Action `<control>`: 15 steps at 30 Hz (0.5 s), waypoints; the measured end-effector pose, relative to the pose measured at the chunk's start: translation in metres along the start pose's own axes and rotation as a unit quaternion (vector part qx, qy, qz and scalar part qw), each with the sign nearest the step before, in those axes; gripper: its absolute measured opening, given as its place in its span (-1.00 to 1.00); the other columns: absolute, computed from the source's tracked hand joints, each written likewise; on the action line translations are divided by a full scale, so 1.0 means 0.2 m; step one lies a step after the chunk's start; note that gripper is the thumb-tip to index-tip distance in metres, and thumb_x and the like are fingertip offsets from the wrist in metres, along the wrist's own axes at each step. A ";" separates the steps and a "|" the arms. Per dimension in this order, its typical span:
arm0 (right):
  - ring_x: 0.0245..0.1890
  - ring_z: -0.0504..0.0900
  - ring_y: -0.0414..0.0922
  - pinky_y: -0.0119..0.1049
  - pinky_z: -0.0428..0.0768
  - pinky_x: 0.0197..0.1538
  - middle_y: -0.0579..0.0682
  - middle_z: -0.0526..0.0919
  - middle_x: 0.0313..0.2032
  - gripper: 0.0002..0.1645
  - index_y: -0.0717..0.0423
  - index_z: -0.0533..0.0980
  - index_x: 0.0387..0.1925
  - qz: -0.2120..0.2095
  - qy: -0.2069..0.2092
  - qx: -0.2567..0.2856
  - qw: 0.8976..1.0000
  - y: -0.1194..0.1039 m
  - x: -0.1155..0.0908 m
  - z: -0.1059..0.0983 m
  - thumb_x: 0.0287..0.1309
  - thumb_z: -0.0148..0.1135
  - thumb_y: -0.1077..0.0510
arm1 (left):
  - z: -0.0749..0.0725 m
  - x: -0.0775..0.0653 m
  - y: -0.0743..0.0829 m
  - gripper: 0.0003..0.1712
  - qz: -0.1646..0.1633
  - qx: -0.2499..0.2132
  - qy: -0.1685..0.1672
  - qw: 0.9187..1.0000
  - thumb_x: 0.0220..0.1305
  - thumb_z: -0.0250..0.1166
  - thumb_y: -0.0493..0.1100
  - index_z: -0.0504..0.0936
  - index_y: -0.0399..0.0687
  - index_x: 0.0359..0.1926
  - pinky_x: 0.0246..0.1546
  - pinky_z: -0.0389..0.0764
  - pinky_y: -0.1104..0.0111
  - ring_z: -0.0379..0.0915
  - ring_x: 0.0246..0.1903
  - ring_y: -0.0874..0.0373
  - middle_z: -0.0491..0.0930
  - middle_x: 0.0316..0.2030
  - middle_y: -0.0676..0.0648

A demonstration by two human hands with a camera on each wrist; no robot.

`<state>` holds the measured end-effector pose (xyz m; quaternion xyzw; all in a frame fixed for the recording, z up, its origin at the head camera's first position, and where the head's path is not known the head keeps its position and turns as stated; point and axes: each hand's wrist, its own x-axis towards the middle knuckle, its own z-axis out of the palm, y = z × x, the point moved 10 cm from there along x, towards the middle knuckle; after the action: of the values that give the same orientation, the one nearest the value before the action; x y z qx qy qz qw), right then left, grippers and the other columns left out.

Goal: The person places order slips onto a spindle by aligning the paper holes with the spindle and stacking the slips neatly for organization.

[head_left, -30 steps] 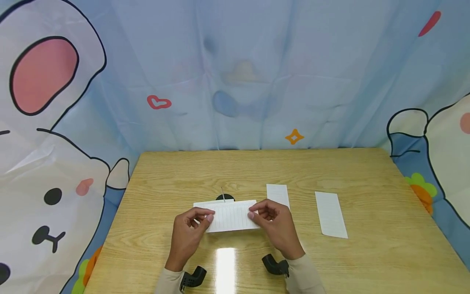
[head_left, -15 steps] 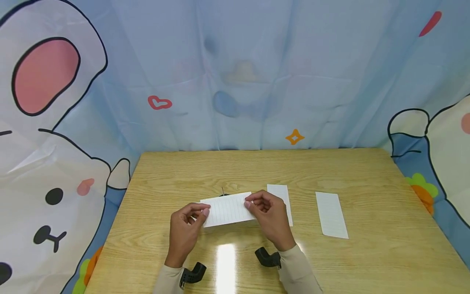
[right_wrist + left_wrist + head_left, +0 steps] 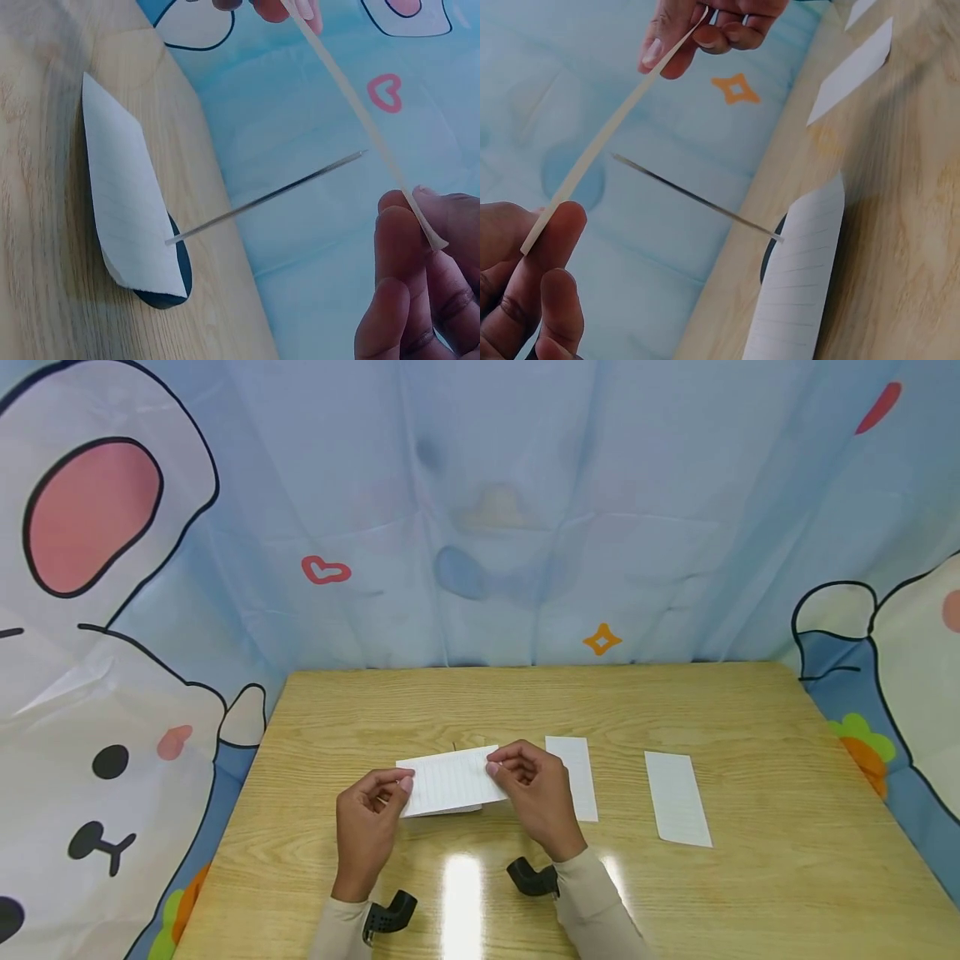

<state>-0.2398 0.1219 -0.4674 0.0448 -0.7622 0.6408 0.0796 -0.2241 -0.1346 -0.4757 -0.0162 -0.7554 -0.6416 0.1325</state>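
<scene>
My left hand (image 3: 363,835) and right hand (image 3: 542,797) pinch the two short ends of a lined white paper slip (image 3: 450,779) between thumb and fingers. It is raised above the table, seen edge-on and slightly bowed in both wrist views. Below it stands a bill spike, whose thin metal rod (image 3: 697,199) points up from a dark round base (image 3: 161,298). Another lined slip (image 3: 799,262) is pierced by the rod and lies low on that base. The rod's tip (image 3: 363,154) is close to the held slip; whether they touch I cannot tell.
Two more white slips lie flat on the wooden table (image 3: 780,860): a nearer one (image 3: 573,781) beside my right hand, and a farther one (image 3: 678,799) to the right. A blue cartoon curtain (image 3: 675,527) hangs behind the table's back edge.
Both hands have carried the held slip left and a little farther from me, over the spike. The slip nearer my right hand has come into fuller view.
</scene>
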 end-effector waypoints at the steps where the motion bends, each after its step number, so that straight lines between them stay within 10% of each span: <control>1: -0.41 0.68 -0.18 -0.43 0.60 -0.30 0.04 0.78 -0.32 -0.95 0.01 0.73 -0.19 -0.001 0.000 0.000 1.000 0.00 0.01 0.01 0.34 0.46 0.21 | -0.01 0.00 0.00 -0.93 0.000 0.003 0.004 1.000 0.39 0.46 -0.24 0.85 0.02 -0.18 -0.42 0.48 0.44 0.52 -0.48 0.22 0.73 -0.45 -0.08; 15: -0.39 0.66 -0.15 -0.37 0.62 -0.26 0.04 0.77 -0.29 -0.95 -0.01 0.73 -0.15 -0.009 -0.016 0.010 1.000 -0.02 0.07 0.10 0.40 0.42 0.16 | -0.08 0.05 -0.01 -0.93 -0.007 0.000 0.042 0.999 0.41 0.45 -0.23 0.85 -0.08 -0.16 -0.45 0.46 0.48 0.51 -0.48 0.25 0.75 -0.40 -0.16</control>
<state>-0.2550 0.1027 -0.4647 0.0629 -0.7565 0.6469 0.0726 -0.2309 -0.1519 -0.4730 0.0164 -0.7491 -0.6427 0.1596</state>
